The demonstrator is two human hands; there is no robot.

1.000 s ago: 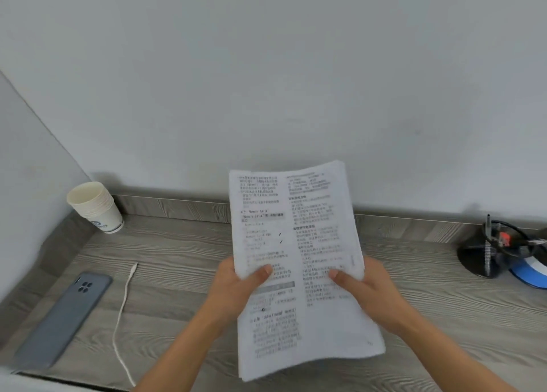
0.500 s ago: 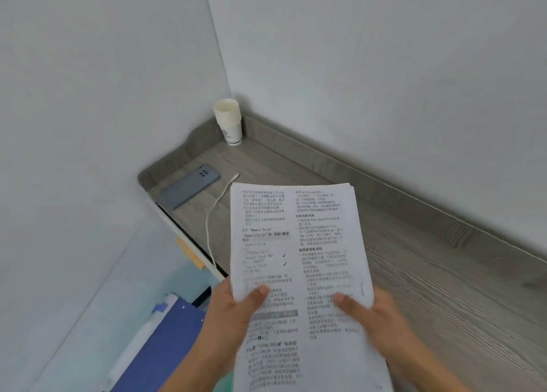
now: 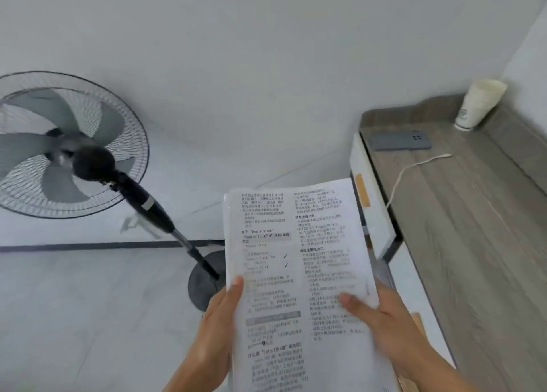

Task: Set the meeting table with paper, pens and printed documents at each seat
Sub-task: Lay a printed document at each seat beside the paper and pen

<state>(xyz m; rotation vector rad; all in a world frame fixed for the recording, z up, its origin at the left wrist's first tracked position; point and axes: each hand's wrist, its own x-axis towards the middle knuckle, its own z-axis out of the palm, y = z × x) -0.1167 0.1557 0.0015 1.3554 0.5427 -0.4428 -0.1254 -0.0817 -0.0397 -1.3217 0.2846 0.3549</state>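
Note:
A stack of printed documents [image 3: 299, 261], white sheets with two columns of black text, is held up in front of me, off to the left of the wooden counter. My left hand [image 3: 220, 317] grips its left edge, thumb on top of the page. My right hand [image 3: 381, 320] grips the right side, thumb lying across the text and fingers behind the stack. The lower end of the stack runs out of the frame. No pens and no meeting table are in view.
A standing fan [image 3: 68, 146] on a black pole and round base [image 3: 204, 282] stands on the pale floor at left. At right, a grey wood counter [image 3: 473, 243] carries a stack of paper cups [image 3: 478, 104], a grey phone [image 3: 399, 141] and a white cable [image 3: 414, 169].
My view has swung left, away from the counter and towards the fan and floor. The documents stay in both hands, now off the counter's left side.

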